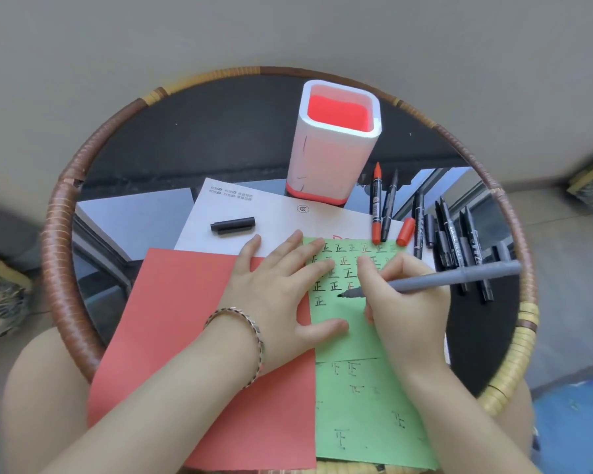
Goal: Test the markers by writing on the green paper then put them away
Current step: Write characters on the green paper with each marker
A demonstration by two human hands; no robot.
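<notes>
The green paper (363, 398) lies at the front right of the round table, covered with rows of written characters. My right hand (401, 302) grips a grey marker (452, 278), its black tip touching the paper below the last row. My left hand (281, 289) lies flat with fingers spread, pressing the paper's left edge. A black cap (233, 224) rests on white paper behind my left hand. To the right lie a red marker (376, 203), a loose red cap (405, 231) and several black markers (459, 244). A white and red pen holder (329, 155) stands at the back.
A red sheet (192, 323) lies under my left forearm, and a white printed sheet (278, 213) sits behind it. The glass tabletop has a woven rattan rim (53, 268). A bracelet circles my left wrist.
</notes>
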